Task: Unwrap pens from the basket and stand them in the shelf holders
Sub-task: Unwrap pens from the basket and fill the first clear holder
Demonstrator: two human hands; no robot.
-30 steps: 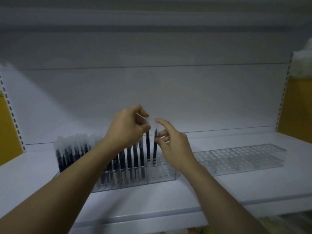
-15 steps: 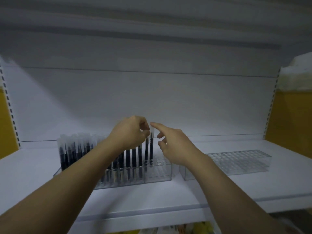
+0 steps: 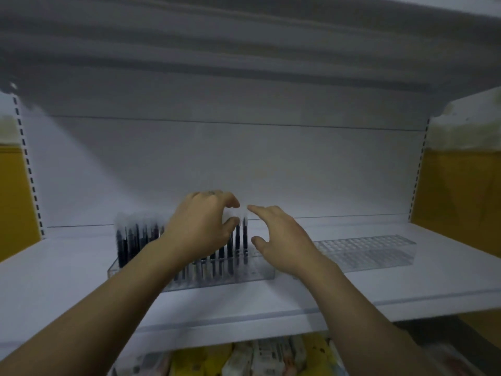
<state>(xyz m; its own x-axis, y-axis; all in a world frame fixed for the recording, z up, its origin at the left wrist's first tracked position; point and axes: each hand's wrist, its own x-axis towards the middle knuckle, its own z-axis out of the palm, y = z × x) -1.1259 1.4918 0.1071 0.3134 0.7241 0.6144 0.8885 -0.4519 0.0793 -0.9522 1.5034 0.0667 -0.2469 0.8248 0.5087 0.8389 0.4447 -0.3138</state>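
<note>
The dark pens with frosted clear caps (image 3: 130, 241) stand upright in rows in a clear plastic gridded holder (image 3: 244, 278), which sits left of centre on the white shelf (image 3: 67, 280), nearer its front edge than the back panel. The last two pens in line (image 3: 245, 236) stand at the right end of the rows. The left hand (image 3: 203, 226) hovers over that end, forefinger and thumb curved with a gap between them around the cap tops; the blur hides whether they touch a cap, so I cannot tell if anything is held. The right hand (image 3: 282, 240) is just beside the same pens with its fingers spread wide and loose, gripping nothing. Towards the shelf's right end lies a second clear gridded holder (image 3: 363, 253). Yellow side panels (image 3: 461, 207) flank the bay, and brightly coloured packets (image 3: 244, 356) show below the front edge.
</note>
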